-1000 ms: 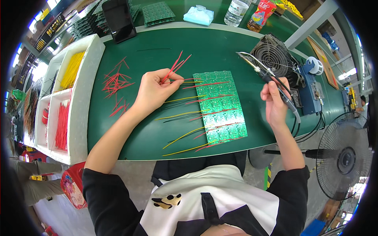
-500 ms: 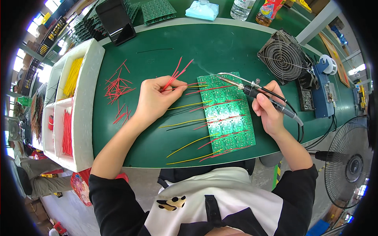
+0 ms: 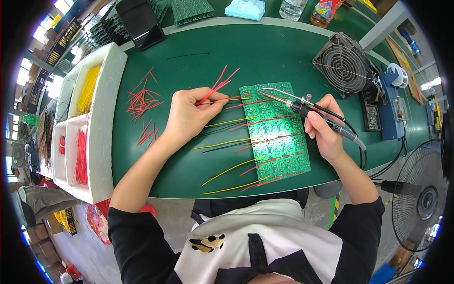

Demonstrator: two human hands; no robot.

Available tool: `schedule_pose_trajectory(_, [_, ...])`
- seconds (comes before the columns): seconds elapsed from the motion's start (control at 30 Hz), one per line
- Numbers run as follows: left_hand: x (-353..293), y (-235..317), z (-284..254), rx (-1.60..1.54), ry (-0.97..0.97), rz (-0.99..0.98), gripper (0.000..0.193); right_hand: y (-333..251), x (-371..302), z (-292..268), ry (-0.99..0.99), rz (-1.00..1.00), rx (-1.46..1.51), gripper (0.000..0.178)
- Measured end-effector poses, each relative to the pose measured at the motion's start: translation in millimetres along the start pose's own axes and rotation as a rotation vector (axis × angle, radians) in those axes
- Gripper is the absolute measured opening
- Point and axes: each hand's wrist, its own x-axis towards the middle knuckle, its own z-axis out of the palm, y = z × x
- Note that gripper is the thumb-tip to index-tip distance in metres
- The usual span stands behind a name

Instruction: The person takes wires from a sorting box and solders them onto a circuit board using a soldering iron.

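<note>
Circuit-board panel lying flat on a green work surface, taken here as the centre of the dial, with 12 o'clock on the far side. Yellow, black and red wires run out past its edge from 8 to 9 o'clock; spread in rows, they probably tangle less and leave the 3 o'clock side free. Between 9 and 10, the left hand has thumb and forefinger pinched together on a bunch of red wires: one appears to lead toward the panel's edge, while others fan upward from the same grip, presumably as ready spares. At 3 o'clock, the right hand has its fingers closed on a soldering iron much as on a pen, a hold suited to fine control; the tip lies over the panel's 11 o'clock corner, though whether it touches cannot be told. A curved metal tube ends near that tip, seemingly to feed material there. Farther out, between 9 and 10, lies a loose heap of cut red wires, handy to the left side; beyond, at 9, a white foam tray separates wires by colour, its walls likely preventing mixing. Between 1 and 2 stands a caged fan, perhaps for fumes. Between 2 and 3, a blue unit bears a white spool, conveniently on the tool-hand side.
</note>
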Motion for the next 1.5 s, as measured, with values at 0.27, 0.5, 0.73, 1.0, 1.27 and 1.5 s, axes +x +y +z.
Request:
schedule_pose_trajectory(0.27, [-1.2,-1.5,2.8,0.056,0.018,0.046,0.011,-1.1,-0.4,0.5,-0.004,-0.023,-0.003,0.019])
schedule_pose_trajectory(0.5, [-1.0,0.0,2.3,0.064,0.015,0.034,0.012,-0.6,0.4,0.7,-0.030,-0.006,0.001,0.019])
schedule_pose_trajectory(0.73, [-0.3,0.0,1.8,0.056,0.007,0.023,0.012,-1.8,1.2,3.0,-0.038,0.022,-0.021,0.020])
schedule_pose_trajectory(1.0, [-0.2,-1.4,2.8,0.057,0.016,0.049,0.012,-3.5,1.5,4.1,-0.042,0.031,-0.040,0.020])
schedule_pose_trajectory(1.27, [0.0,-1.7,2.3,0.066,0.006,0.053,0.012,-1.9,1.3,2.9,-0.044,0.022,-0.035,0.019])
schedule_pose_trajectory(1.5, [-0.2,-1.4,2.2,0.069,0.012,0.057,0.012,-1.5,1.2,3.1,-0.043,-0.012,0.002,0.018])
